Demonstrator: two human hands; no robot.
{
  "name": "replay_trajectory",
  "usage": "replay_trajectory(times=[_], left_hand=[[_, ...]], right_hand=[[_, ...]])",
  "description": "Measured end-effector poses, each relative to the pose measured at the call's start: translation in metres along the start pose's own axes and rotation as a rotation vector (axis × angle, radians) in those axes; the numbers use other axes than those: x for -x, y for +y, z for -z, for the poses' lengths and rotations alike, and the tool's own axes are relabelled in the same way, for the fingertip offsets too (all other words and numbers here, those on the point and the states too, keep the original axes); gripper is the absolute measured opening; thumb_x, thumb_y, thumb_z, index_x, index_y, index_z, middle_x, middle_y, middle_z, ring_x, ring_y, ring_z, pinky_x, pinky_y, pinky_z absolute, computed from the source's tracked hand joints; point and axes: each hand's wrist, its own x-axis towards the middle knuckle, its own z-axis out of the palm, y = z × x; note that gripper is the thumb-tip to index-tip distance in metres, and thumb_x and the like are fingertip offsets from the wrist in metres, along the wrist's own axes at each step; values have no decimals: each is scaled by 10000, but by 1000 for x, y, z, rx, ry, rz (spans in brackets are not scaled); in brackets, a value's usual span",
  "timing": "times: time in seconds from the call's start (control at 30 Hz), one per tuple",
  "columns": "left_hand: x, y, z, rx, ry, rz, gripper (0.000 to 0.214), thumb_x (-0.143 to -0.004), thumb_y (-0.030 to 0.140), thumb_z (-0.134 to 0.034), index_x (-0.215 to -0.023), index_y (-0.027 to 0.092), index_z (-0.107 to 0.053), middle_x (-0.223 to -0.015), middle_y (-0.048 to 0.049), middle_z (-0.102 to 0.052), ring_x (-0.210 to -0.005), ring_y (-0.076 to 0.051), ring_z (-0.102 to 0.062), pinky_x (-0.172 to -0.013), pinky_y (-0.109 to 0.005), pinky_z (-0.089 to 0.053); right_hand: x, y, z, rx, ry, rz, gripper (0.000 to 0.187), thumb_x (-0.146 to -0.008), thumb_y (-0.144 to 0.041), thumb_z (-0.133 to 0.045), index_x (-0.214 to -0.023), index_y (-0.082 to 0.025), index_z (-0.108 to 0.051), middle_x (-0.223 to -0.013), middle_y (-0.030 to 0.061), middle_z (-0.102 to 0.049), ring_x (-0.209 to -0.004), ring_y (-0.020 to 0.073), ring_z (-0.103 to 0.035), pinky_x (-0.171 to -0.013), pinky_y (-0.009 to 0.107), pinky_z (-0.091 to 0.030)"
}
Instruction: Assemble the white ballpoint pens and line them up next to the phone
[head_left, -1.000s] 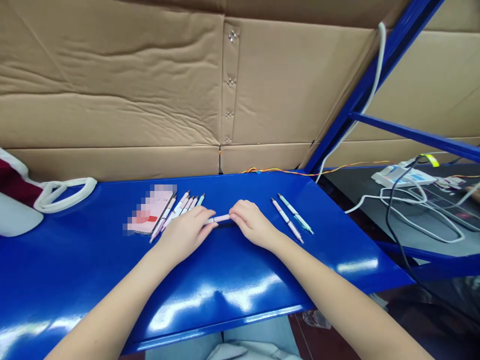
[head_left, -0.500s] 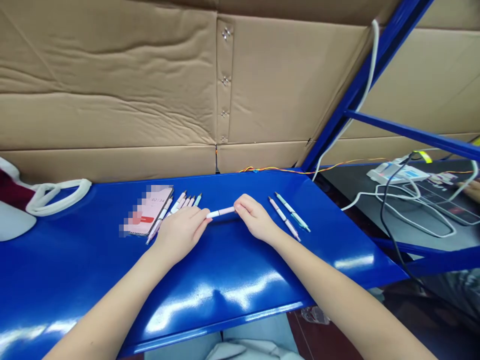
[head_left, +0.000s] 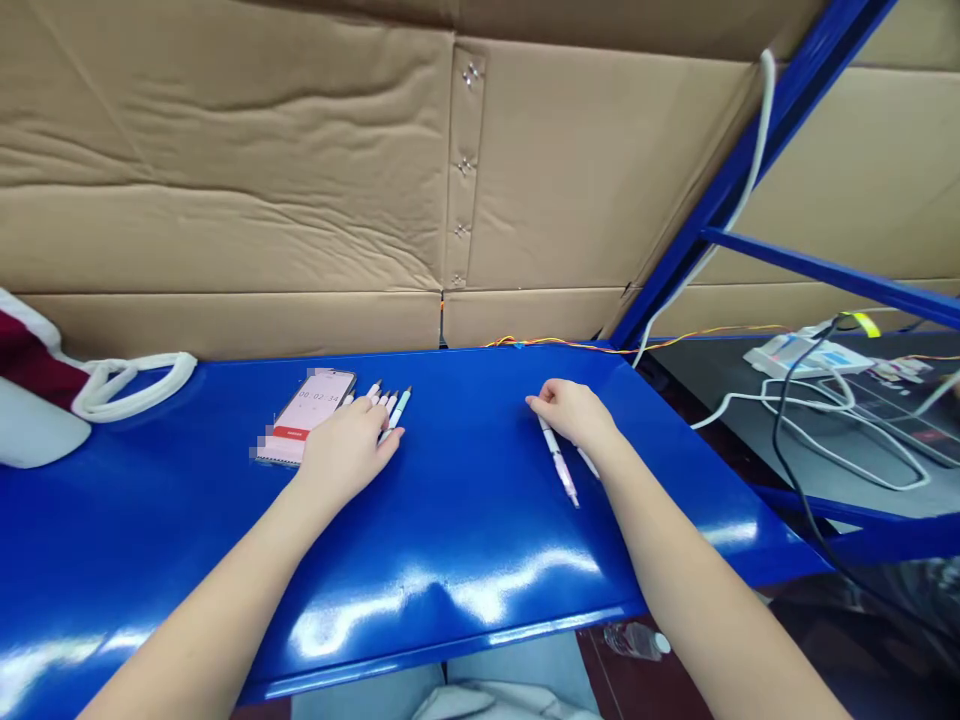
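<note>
My left hand [head_left: 346,447] lies flat on a row of several pens [head_left: 396,406], pink and teal, next to a phone [head_left: 307,415] showing a timer. Its fingers are stretched out over the pens. My right hand [head_left: 574,411] is further right on the blue shelf [head_left: 465,520], fingers curled over the upper end of a pink pen [head_left: 559,466] that lies on the shelf. A second pen [head_left: 588,462] shows partly under my right wrist.
A cardboard wall [head_left: 300,180] closes the back of the shelf. A white and red bag with loop handles [head_left: 90,390] sits at the far left. A blue frame post [head_left: 720,180] rises at the right, with cables and a power strip [head_left: 806,352] on the dark bench beyond.
Both hands held one pink pen between them at the middle. They have moved apart: the left to the pen row by the phone, the right to the pens on the right.
</note>
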Motion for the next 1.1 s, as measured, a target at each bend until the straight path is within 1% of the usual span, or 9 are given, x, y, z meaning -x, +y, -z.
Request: replay_trajectory(times=[0.13,0.27,0.33,0.47,0.53,0.63,0.8,0.9,1.1], left_hand=[[-3,-9,-11,14,-109,52,261,-818,412,-511,-722,188,-605,-787,-61,-625,-701,-212,-620,-474,-258,-412],[-3,-5,-14,35,-122,37,223,-794,375,-531,-708,185,-613,-800,-74,-636,-744,-227,-613,-543,-283,-448],[-2,-4,-12,52,-116,12,173,-775,335,-552,-707,188,-613,-797,-70,-637,-757,-229,-605,-583,-294,-458],[-2,-4,-5,97,-107,-132,120,-800,279,-538,-779,192,-619,-822,-65,-640,-796,-234,-596,-694,-339,-463],[-2,-3,1,120,-106,-191,135,-830,290,-520,-816,197,-616,-837,-59,-642,-805,-233,-592,-721,-354,-452],[-2,-1,8,117,-88,-219,160,-860,318,-501,-843,202,-610,-862,-56,-641,-820,-242,-584,-721,-362,-437],[2,11,12,156,-19,-217,210,-879,359,-498,-967,189,-583,-927,-55,-648,-843,-225,-601,-730,-334,-435],[4,18,10,194,8,-237,252,-907,398,-458,-1031,209,-570,-966,-41,-643,-799,-179,-615,-652,-272,-431],[5,18,8,125,105,-350,227,-932,337,-423,-933,208,-609,-876,-26,-631,-742,-150,-597,-623,-258,-408]], right_hand=[[0,3,-3,228,22,34,244,-790,-429,-568,-781,-186,-580,-784,88,-640,-698,217,-591,-571,282,-382],[6,-6,-11,194,296,244,277,-826,-413,-545,-934,-163,-595,-910,121,-614,-790,244,-573,-667,333,-421],[12,-17,-20,143,362,390,290,-825,-392,-558,-1001,-168,-613,-996,137,-601,-892,281,-550,-742,385,-426],[25,-37,-42,72,256,737,277,-858,-303,-542,-1112,-222,-618,-1194,116,-553,-1081,280,-478,-922,455,-356],[27,-40,-48,47,182,807,210,-889,-269,-501,-1024,-235,-658,-1108,87,-597,-1049,249,-494,-973,474,-298],[26,-40,-47,-41,66,806,205,-908,-245,-471,-904,-211,-674,-923,63,-628,-922,204,-529,-924,430,-332],[34,-46,-40,-422,-21,716,123,-879,-180,-495,-807,-177,-594,-842,38,-606,-830,159,-545,-783,304,-417],[44,-57,-41,-559,-47,654,119,-877,-180,-486,-785,-178,-562,-815,21,-586,-793,143,-552,-753,280,-432],[51,-59,-38,-410,-158,743,148,-899,-211,-471,-914,-183,-616,-919,47,-619,-889,163,-556,-820,310,-418]])
